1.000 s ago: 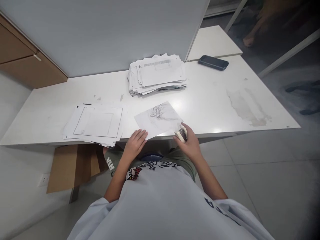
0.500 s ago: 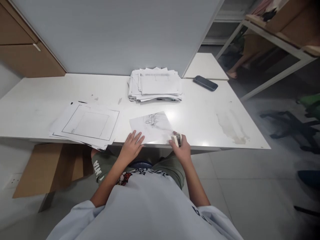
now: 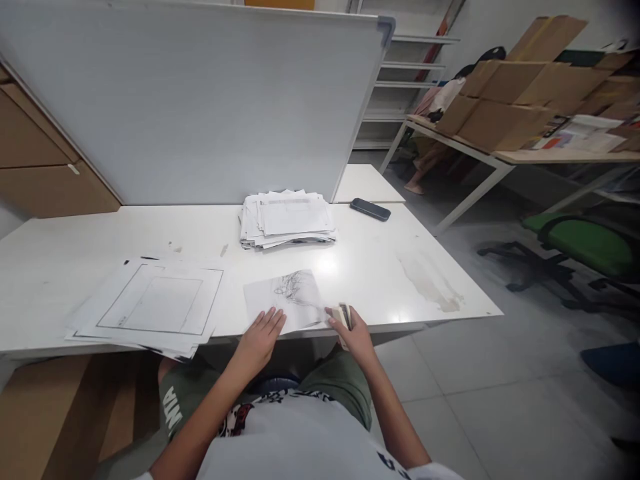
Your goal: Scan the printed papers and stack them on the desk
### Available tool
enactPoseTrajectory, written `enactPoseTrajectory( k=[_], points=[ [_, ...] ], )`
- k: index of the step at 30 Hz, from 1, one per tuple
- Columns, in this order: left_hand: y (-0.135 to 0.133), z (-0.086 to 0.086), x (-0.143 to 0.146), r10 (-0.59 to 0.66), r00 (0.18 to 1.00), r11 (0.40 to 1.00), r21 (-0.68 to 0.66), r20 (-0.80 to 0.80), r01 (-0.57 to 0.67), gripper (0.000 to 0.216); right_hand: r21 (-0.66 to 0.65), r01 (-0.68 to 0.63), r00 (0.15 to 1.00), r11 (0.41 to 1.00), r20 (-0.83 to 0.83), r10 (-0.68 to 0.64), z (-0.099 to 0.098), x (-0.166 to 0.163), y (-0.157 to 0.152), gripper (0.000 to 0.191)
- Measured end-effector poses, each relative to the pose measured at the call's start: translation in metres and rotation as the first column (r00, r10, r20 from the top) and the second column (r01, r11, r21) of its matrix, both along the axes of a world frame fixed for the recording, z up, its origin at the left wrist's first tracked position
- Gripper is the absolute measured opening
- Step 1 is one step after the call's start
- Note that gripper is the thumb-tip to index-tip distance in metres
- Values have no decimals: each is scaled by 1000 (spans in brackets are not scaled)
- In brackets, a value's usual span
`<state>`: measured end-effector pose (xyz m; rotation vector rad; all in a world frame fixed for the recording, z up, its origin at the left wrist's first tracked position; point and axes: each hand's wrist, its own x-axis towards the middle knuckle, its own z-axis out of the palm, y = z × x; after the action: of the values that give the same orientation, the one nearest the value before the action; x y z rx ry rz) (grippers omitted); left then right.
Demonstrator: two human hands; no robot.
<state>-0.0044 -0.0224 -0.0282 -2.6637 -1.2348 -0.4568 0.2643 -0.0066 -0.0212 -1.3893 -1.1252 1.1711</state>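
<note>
A sheet of paper with a dark scribbled drawing (image 3: 293, 291) lies at the table's front edge. My left hand (image 3: 261, 338) rests flat on its lower left part, fingers stretched out. At the sheet's right corner, my right hand (image 3: 358, 337) is closed around a small cream and dark stapler (image 3: 343, 316). The stapler's front end is close to the paper's edge; I cannot tell whether the paper is between its jaws. To the left lies a loose pile of papers (image 3: 159, 303), the top one with a printed frame. Farther back sits a thick stack of papers (image 3: 295, 217).
A whiteboard (image 3: 215, 100) stands along the back of the white table (image 3: 370, 287). A black phone (image 3: 370, 209) lies at the back right. Cardboard boxes (image 3: 505, 120) cover another table, where a person sits partly hidden. A green chair (image 3: 590, 247) stands on the right.
My view has tilted up and turned slightly right, showing more of the whiteboard and the boxes. Both hands keep nearly the same places on the sheet and the stapler.
</note>
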Motion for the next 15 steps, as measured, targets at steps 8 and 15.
enactPoseTrajectory(
  k=[8,15],
  points=[
    [16,5,16,150,987,988,27,61,-152,69,-78,-186,892,979,-431,136,-3,-17,-41,38],
    [26,2,35,-86,995,993,76,-51,90,49,-134,-361,682,923,-713,163,18,-58,-34,38]
  ],
)
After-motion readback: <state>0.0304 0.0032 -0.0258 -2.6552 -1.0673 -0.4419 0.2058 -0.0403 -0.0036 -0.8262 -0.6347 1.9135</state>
